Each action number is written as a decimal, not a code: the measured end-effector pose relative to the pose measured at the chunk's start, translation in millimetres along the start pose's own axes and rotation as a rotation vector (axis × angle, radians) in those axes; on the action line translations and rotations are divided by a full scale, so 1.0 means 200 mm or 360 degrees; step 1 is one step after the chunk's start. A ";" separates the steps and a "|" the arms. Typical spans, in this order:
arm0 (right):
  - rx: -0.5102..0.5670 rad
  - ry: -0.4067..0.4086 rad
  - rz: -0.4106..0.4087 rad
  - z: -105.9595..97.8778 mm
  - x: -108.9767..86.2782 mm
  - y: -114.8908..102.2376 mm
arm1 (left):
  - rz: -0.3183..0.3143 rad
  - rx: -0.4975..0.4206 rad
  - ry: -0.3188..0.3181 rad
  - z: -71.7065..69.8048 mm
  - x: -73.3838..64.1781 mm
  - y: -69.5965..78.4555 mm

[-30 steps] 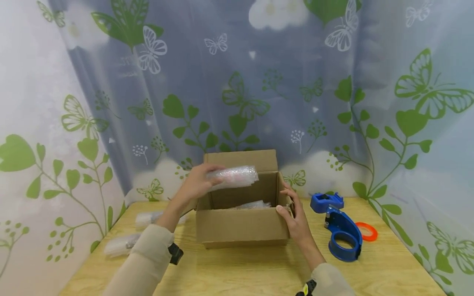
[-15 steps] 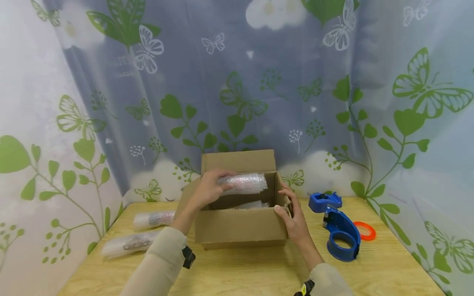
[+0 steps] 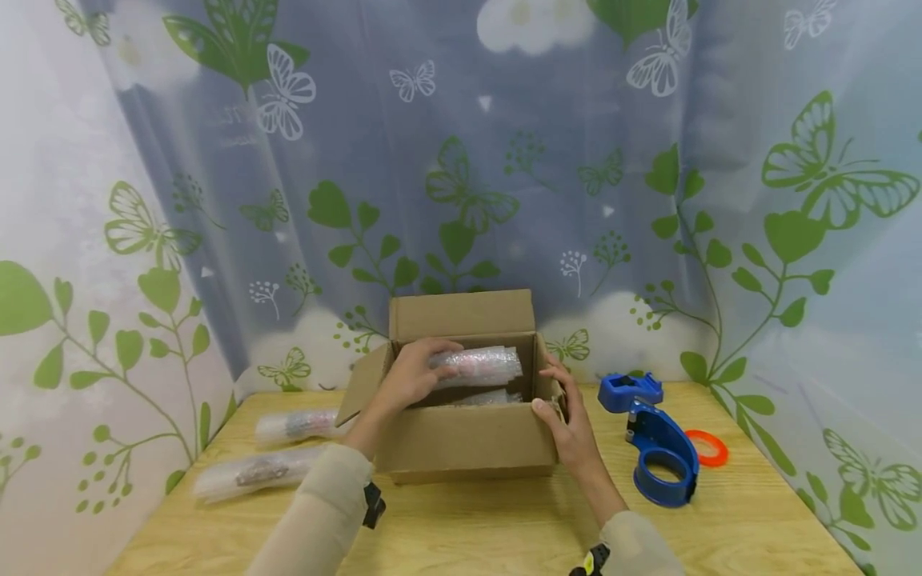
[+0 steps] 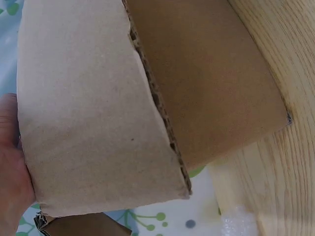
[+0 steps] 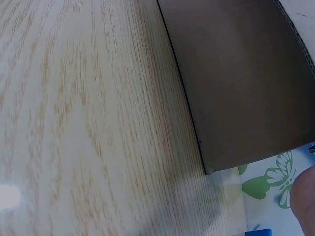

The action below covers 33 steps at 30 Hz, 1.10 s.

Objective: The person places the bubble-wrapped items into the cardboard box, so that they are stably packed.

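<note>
A cardboard box [image 3: 464, 440] stands on the table with its top flaps spread. My left hand [image 3: 412, 376] reaches over its left side and holds one end of a bubble-wrapped roll [image 3: 481, 366] with something pinkish inside. The roll lies level within the box opening, above another piece of bubble wrap [image 3: 493, 397] low in the box. My right hand [image 3: 572, 424] grips the box's right side, thumb at the front corner. The left wrist view shows a box flap [image 4: 93, 108] with part of my left hand [image 4: 14, 172] behind it. A fingertip [image 5: 306, 201] shows in the right wrist view.
Two more bubble-wrapped rolls lie left of the box, a rear one [image 3: 295, 425] and a nearer one [image 3: 252, 474]. To the right are a small blue tape dispenser [image 3: 630, 392], a larger blue tape dispenser [image 3: 663, 460] and an orange tape ring [image 3: 708, 448]. A patterned curtain [image 3: 461, 160] hangs behind.
My left hand has brought the bubble-wrapped roll rightward and down, from above the box's left side into its opening. The right hand keeps its grip on the box.
</note>
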State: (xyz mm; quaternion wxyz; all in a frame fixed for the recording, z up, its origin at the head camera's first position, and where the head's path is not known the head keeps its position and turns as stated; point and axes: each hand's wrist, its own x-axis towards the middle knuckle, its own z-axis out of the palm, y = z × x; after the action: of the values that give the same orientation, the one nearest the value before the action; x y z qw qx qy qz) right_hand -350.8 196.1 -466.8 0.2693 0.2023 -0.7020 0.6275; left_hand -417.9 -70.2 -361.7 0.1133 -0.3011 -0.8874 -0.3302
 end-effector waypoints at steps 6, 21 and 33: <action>-0.0014 -0.0008 0.0014 0.00 0.00 0.00 | 0.0017 0.0009 0.0011 0.00 -0.01 0.00; -0.0030 -0.0031 0.0033 0.00 0.00 -0.01 | 0.0018 0.0018 0.0029 -0.01 -0.02 -0.03; -0.0037 -0.0021 0.0028 -0.01 0.00 0.01 | 0.0005 -0.0016 0.0001 -0.01 -0.02 -0.03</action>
State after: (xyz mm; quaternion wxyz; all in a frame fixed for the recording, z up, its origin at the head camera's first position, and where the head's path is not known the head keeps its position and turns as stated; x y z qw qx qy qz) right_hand -351.6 197.3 -467.7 0.2617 0.1971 -0.7128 0.6202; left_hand -417.4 -77.4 -364.6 0.1126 -0.3029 -0.8853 -0.3345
